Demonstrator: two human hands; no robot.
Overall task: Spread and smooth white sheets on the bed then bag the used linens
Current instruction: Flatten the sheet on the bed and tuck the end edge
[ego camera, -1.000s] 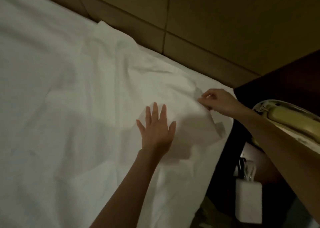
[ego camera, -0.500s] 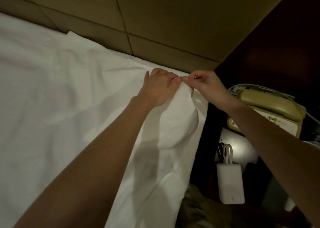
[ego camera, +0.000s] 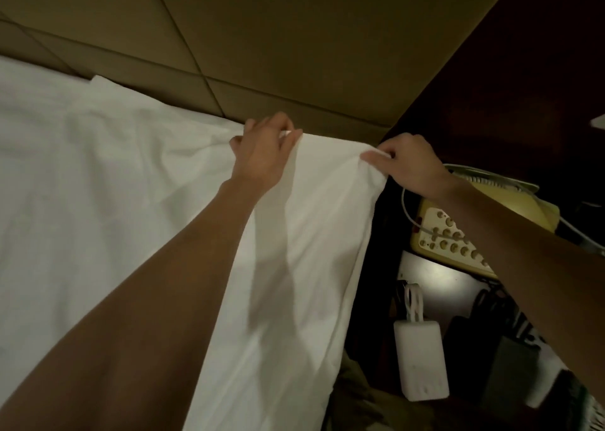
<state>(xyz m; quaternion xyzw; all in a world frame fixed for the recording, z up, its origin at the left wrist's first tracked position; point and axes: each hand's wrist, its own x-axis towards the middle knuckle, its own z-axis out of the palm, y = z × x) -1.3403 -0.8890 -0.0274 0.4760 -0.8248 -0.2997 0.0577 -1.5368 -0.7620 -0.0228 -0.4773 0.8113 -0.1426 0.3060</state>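
A white sheet [ego camera: 98, 194] covers the bed and reaches the padded headboard [ego camera: 294, 37]. At the bed's top right corner my left hand [ego camera: 262, 155] grips the sheet's top edge, fingers curled over it. My right hand [ego camera: 409, 165] pinches the sheet's corner a little to the right, at the bed's side edge. The cloth between both hands is pulled taut and hangs down the side of the bed.
To the right of the bed stands a dark bedside table with a yellowish telephone [ego camera: 458, 234]. A white charger block [ego camera: 420, 358] with cables lies below it. Dark wood panelling [ego camera: 523, 86] rises behind.
My left hand left the flat sheet and took hold of the top edge beside my right hand. The two hands have since moved apart, stretching the corner.
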